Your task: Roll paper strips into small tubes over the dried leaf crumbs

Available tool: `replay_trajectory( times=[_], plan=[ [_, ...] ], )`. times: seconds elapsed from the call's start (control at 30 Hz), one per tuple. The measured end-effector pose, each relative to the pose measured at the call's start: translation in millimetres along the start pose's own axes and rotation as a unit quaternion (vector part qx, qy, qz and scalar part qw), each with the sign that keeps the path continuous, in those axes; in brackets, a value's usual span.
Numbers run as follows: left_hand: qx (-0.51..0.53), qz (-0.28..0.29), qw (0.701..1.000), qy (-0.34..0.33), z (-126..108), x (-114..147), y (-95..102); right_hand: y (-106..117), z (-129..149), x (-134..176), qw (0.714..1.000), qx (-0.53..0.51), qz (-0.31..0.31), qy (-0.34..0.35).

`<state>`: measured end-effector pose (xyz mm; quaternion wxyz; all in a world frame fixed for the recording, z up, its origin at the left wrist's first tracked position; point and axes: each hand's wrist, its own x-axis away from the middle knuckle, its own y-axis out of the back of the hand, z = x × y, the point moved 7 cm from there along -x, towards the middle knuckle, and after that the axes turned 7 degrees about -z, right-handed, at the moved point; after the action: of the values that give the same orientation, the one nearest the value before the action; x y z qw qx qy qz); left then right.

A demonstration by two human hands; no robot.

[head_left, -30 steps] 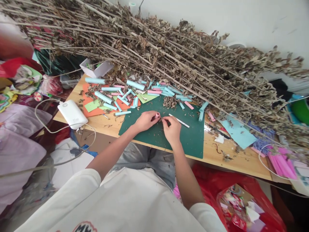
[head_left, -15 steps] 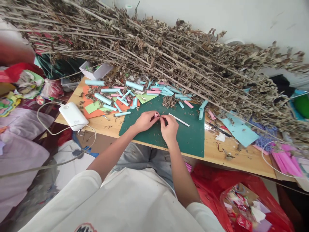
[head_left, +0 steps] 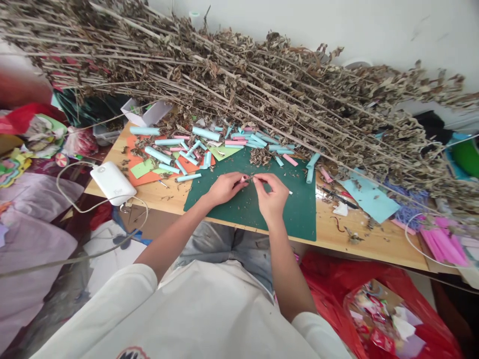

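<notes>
My left hand (head_left: 225, 188) is closed around a small pink paper tube (head_left: 244, 178), its open end facing up and right. Thumb and forefinger of my right hand (head_left: 272, 198) pinch a dark scrap of dried leaf (head_left: 251, 177) just beside the tube's mouth. Both hands are over a green cutting mat (head_left: 239, 212) strewn with crumbs. Only the tip of a white stick (head_left: 291, 192) shows past my right hand, which covers the remainder. A little heap of dried leaves (head_left: 261, 157) lies on the mat beyond my hands.
Blue paper tubes (head_left: 206, 133) and pink ones lie scattered behind the mat. Bundled dry stalks (head_left: 232, 80) stretch across the back. A white power bank (head_left: 113, 183) with a cable sits left; blue paper (head_left: 370, 195) lies right. A red bag (head_left: 329, 284) of scraps stands below the table.
My right hand has shifted slightly right and its fingers have drawn away from the tube, now covering most of the white stick. My left hand stays nearly still with the pink tube.
</notes>
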<state>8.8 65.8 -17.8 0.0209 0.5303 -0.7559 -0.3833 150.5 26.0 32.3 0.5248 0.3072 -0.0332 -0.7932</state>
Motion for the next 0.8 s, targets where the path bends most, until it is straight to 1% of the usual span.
replay_trajectory(
  times=[0.13, 0.3, 0.37, 0.47, 0.57, 0.63, 0.67, 0.73, 0.8],
  plan=[
    [-0.011, 0.006, 1.000, -0.007, -0.9, -0.2, -0.1, -6.8, 14.3, -2.5, 0.999, -0.004, 0.034, 0.040],
    [-0.022, 0.007, 1.000, -0.001, -0.2, 0.8, 0.5, -16.5, 13.1, 2.5, 0.992, 0.070, 0.066, 0.082],
    [-0.022, 0.007, 1.000, -0.005, -0.4, 1.2, 0.9, -18.6, 13.6, 4.5, 0.990, 0.076, 0.078, 0.090],
    [-0.025, 0.012, 1.000, -0.009, -0.8, 1.4, 1.0, -18.6, 12.3, 4.0, 0.995, 0.048, 0.065, 0.063],
    [-0.024, 0.012, 1.000, -0.002, 0.3, 1.5, 1.0, -19.7, 3.6, 3.2, 0.999, 0.013, 0.038, -0.008],
    [-0.023, 0.009, 1.000, -0.002, 0.5, 1.6, 0.8, -23.1, -2.5, 4.4, 0.998, 0.001, 0.038, -0.049],
    [-0.023, 0.008, 1.000, -0.006, 0.2, 1.6, 0.6, -24.2, -3.9, 5.0, 0.998, 0.002, 0.038, -0.058],
    [-0.020, 0.008, 1.000, -0.012, -0.7, 1.6, 0.0, -24.3, -2.2, 5.1, 0.998, 0.016, 0.035, -0.042],
    [-0.018, 0.010, 1.000, -0.017, -1.7, 1.6, -0.3, -23.0, 4.0, 4.3, 0.999, 0.037, 0.036, 0.002]
  ],
)
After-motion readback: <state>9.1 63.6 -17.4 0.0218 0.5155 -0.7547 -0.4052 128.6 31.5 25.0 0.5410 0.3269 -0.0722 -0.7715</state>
